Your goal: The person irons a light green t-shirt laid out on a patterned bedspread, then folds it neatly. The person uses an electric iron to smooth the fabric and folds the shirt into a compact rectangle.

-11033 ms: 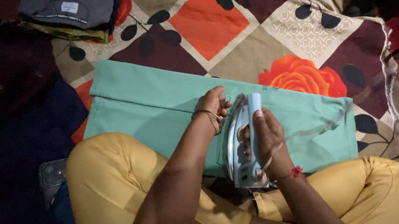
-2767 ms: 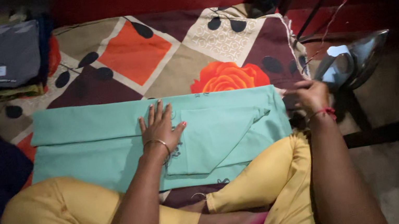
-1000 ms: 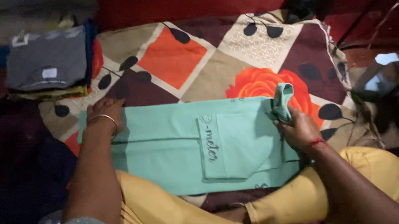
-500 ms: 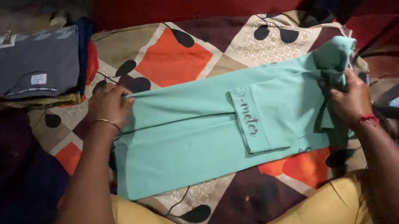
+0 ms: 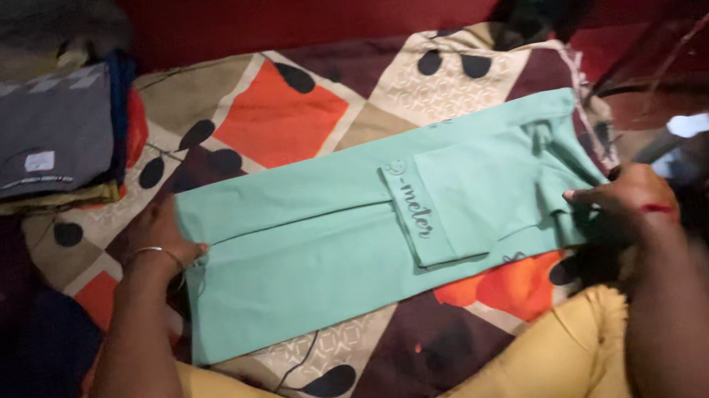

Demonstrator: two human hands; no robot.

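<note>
The folded mint-green garment (image 5: 314, 242) lies flat on a patterned cloth (image 5: 285, 111) spread over the floor, its long axis running left to right across the person's lap, straight between the two hands. The left hand (image 5: 162, 242) sits at the garment's left short edge, its grip narrow and pinched on that edge, a thin bangle at the wrist. The right hand (image 5: 630, 195) is at the opposite, right end, fingers curled down onto the bunched fabric there; whether it pinches the cloth or only presses it I cannot tell. So each end of the garment lies directly under its own hand, and neither hand is nearer the middle. A smaller folded panel (image 5: 458, 202) rests on the right half of the garment, with a line of dark lettering along its left border, running crosswise to the long axis. Up at the far left, well apart from the garment, a stack of folded clothes (image 5: 36, 134) is topped by a grey piece bearing a small pale rectangular label near its front edge. At the right, beyond the right hand, an iron (image 5: 701, 133) shows dimly, blurred.
</note>
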